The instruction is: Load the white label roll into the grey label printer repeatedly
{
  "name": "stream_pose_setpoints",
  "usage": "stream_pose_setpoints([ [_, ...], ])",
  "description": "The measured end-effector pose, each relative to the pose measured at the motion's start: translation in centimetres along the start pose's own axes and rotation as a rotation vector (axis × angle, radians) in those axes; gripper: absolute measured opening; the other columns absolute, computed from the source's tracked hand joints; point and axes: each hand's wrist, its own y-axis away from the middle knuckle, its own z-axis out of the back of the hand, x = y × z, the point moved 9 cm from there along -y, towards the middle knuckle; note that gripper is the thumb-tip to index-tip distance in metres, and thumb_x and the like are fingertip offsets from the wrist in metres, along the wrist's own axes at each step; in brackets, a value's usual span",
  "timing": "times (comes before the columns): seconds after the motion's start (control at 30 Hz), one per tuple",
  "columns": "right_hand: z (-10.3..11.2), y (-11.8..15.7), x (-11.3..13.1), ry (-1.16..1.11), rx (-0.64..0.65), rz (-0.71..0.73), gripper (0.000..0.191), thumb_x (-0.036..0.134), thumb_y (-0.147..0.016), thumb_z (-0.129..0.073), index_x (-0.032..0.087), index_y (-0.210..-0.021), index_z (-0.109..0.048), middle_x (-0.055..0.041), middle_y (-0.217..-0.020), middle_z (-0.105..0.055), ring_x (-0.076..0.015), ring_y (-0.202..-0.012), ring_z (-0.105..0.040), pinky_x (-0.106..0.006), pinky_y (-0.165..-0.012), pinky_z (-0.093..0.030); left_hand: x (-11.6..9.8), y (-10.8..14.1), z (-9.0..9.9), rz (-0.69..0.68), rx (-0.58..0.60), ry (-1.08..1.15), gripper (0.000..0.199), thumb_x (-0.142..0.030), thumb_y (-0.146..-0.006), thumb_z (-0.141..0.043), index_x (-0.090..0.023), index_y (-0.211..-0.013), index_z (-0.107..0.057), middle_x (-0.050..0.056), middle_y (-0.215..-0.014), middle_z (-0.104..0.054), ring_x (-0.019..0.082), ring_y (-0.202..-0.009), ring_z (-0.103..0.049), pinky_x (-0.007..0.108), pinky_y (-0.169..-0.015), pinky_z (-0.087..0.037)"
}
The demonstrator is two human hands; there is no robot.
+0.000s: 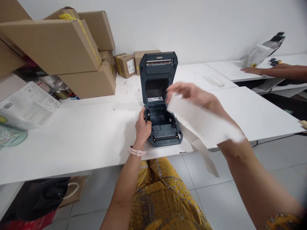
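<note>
A dark grey label printer (165,131) stands on the white table with its lid raised; its inner bay and a black front roller are exposed. My left hand (143,127) grips the printer's left side, thumb over the inner rim. In front of the printer's right side, my right hand (192,92) is raised with fingers closed on a strip of white label paper (203,119). Motion blurs this paper, which runs along my forearm. A thinner length of it hangs past the table edge. I see no roll inside the bay.
Cardboard boxes (50,44) are stacked at the left, with a white carton (30,103) nearer. Smaller boxes (124,65) stand behind the printer. At the far right, another person's arms (278,72) rest on a table beside a clear plastic package (259,52).
</note>
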Motion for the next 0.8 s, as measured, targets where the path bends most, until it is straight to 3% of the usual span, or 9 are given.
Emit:
stream_pose_setpoints([
  [0.1,7.3,4.5,-0.3,-0.183,-0.446,0.083,0.073,0.069,-0.074,-0.077,0.035,-0.136,-0.058,-0.0062,-0.125,-0.069,-0.0240,-0.111,-0.069,-0.043,-0.089,-0.058,0.2,0.0,0.1,0.000,-0.008,0.013,0.076,-0.006,-0.076,-0.056,-0.027,-0.150,-0.051,0.006,-0.152,-0.060,0.027,-0.142,-0.056,0.046,-0.122,-0.043],
  [0.2,10.4,8.5,-4.5,-0.225,-0.580,-0.027,0.070,0.058,-0.069,-0.087,0.038,-0.131,-0.063,-0.0032,-0.120,-0.073,-0.0230,-0.109,-0.071,-0.042,-0.086,-0.058,0.4,0.0,0.0,-0.008,-0.007,0.011,0.074,-0.006,-0.077,-0.056,-0.027,-0.148,-0.053,0.006,-0.149,-0.063,0.027,-0.139,-0.059,0.048,-0.121,-0.044],
  [0.3,10.8,11.9,-9.8,-0.194,-0.587,-0.191,0.057,0.032,-0.063,-0.094,0.033,-0.115,-0.072,-0.0012,-0.101,-0.078,-0.0198,-0.091,-0.074,-0.035,-0.073,-0.057,0.5,-0.2,0.0,-0.014,-0.008,0.016,0.073,-0.006,-0.077,-0.056,-0.027,-0.147,-0.054,0.007,-0.146,-0.065,0.027,-0.136,-0.061,0.047,-0.120,-0.045],
  [0.47,9.4,15.7,-15.4,-0.092,-0.613,-0.403,0.048,0.032,-0.062,-0.091,0.025,-0.107,-0.076,-0.0036,-0.100,-0.079,-0.0143,-0.074,-0.066,-0.030,-0.065,-0.054,0.7,-0.2,0.0,-0.002,-0.009,0.001,0.073,-0.007,-0.076,-0.057,-0.025,-0.147,-0.055,0.008,-0.145,-0.066,0.027,-0.130,-0.065,0.046,-0.116,-0.048],
  [0.57,8.0,14.3,-16.4,-0.054,-0.568,-0.453,0.053,0.039,-0.062,-0.089,0.022,-0.110,-0.074,-0.0053,-0.107,-0.077,-0.0135,-0.073,-0.063,-0.032,-0.068,-0.054,0.8,-0.3,0.0,-0.008,-0.020,0.010,0.072,-0.007,-0.075,-0.058,-0.026,-0.145,-0.057,0.007,-0.143,-0.067,0.027,-0.129,-0.065,0.046,-0.116,-0.049],
  [0.67,6.3,10.2,-16.6,-0.010,-0.464,-0.415,0.056,0.046,-0.065,-0.085,0.019,-0.112,-0.071,-0.0073,-0.111,-0.076,-0.0132,-0.074,-0.062,-0.032,-0.069,-0.054,0.9,-0.5,0.0,-0.021,-0.027,0.029,0.071,-0.007,-0.075,-0.058,-0.028,-0.142,-0.059,0.006,-0.141,-0.068,0.026,-0.132,-0.063,0.044,-0.117,-0.048],
  [0.8,3.7,5.1,-16.9,-0.041,-0.302,-0.394,0.059,0.050,-0.066,-0.084,0.018,-0.114,-0.070,-0.0091,-0.115,-0.075,-0.0194,-0.095,-0.069,-0.035,-0.082,-0.057,1.1,-0.6,0.0,-0.014,-0.035,0.025,0.070,-0.007,-0.074,-0.058,-0.028,-0.141,-0.060,0.006,-0.143,-0.067,0.026,-0.133,-0.063,0.044,-0.116,-0.048],
])
